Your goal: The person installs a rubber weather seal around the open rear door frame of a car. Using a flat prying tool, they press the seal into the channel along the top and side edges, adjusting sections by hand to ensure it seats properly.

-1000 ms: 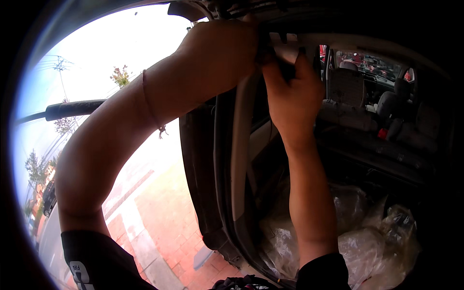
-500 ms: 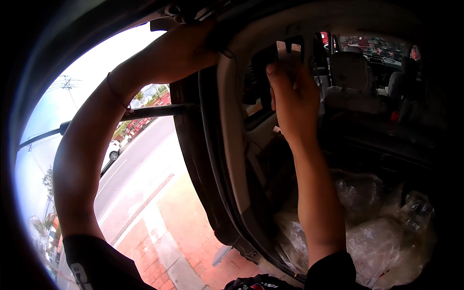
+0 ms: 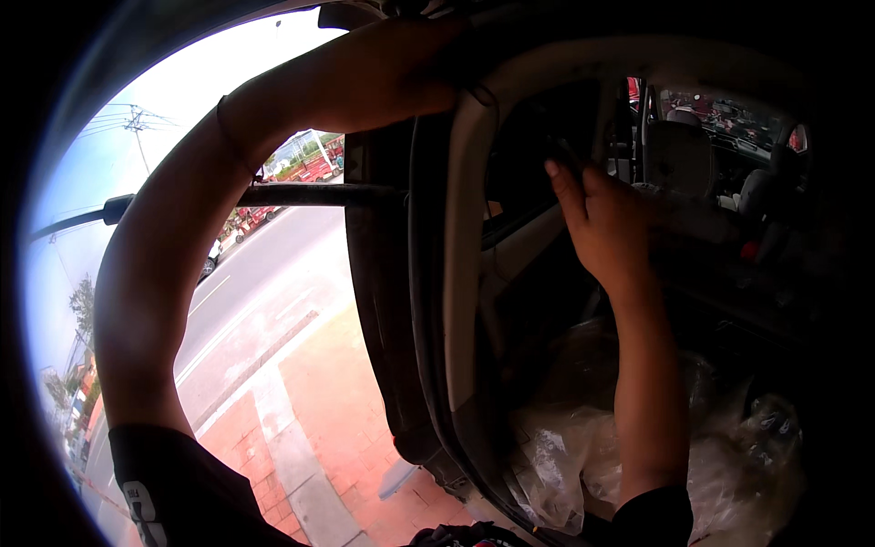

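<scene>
High up, my left hand (image 3: pixel 408 71) reaches to the shadowed top corner of an open rear hatch of a vehicle, with its fingers lost in the dark. A thin dark loop (image 3: pixel 488 95) hangs beside it at the pale pillar trim (image 3: pixel 467 237). Inside the opening, my right hand (image 3: pixel 606 223) is closed round a dark object whose shape I cannot make out, thumb on its near side, in front of a dark side window (image 3: pixel 538 118). A dark strut (image 3: pixel 317 195) runs behind my left forearm. The rubber seal (image 3: pixel 421 273) lines the opening.
Crumpled clear plastic bags (image 3: pixel 561 438) lie in the cargo area. Seats (image 3: pixel 676 155) stand further inside. Outside at left are a red-paved sidewalk (image 3: pixel 324 438), a road (image 3: pixel 228 292), red three-wheeled vehicles (image 3: pixel 255 216), poles and trees.
My right hand has moved down and to the right, away from the top of the opening. My left hand stays high at the corner. The view has shifted, showing more of the street.
</scene>
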`<state>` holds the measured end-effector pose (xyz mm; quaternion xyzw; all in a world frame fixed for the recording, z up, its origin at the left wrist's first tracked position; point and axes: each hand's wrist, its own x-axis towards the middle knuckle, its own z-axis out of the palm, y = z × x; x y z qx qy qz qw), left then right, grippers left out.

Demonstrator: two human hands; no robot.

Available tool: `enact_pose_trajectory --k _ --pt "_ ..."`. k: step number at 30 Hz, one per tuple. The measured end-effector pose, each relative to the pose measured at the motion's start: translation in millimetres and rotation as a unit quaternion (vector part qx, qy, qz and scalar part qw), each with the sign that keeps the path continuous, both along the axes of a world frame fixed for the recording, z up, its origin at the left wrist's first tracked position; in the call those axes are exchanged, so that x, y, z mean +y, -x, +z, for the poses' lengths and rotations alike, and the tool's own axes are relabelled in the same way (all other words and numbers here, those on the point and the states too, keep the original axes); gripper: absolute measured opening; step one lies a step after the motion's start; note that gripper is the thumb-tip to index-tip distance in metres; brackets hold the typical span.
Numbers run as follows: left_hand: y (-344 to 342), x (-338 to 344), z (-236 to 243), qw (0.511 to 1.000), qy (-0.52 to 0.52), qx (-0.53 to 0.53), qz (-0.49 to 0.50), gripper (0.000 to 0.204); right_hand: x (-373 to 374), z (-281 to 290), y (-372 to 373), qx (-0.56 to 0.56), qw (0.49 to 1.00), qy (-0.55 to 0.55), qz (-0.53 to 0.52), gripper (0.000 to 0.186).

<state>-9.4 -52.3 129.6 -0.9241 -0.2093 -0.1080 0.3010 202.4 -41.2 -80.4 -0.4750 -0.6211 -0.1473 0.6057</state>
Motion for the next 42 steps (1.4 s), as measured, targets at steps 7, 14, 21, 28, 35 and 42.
enact_pose_trajectory --k 7,14,21,28,35,42 --pt "7.6 10.8 0.2 0.99 0.133 -0.043 -0.013 0.036 12.5 29.6 16.8 0.072 0.975 -0.143 0.154 0.04" --pt "9.1 17.1 -1.7 0.999 0.017 -0.022 -0.047 0.038 -47.3 13.4 -24.9 0.244 0.95 -0.184 0.063 0.043" --pt "-2.2 -4.3 1.4 0.994 0.082 -0.049 0.061 0.036 -38.1 -16.8 -16.3 0.269 0.842 -0.367 0.29 0.043" --pt "1.5 -10.7 7.5 0.991 0.111 -0.042 0.055 0.034 9.4 -19.7 17.9 0.31 0.78 -0.366 0.403 0.043" --pt "2.1 9.4 -10.7 0.998 0.031 -0.05 -0.037 0.035 20.8 -11.7 47.1 0.262 0.822 -0.461 0.207 0.046" --pt "-9.0 13.3 -31.3 0.987 -0.103 -0.116 -0.046 0.058 -14.5 -24.9 16.8 0.382 0.777 -0.424 0.266 0.034"
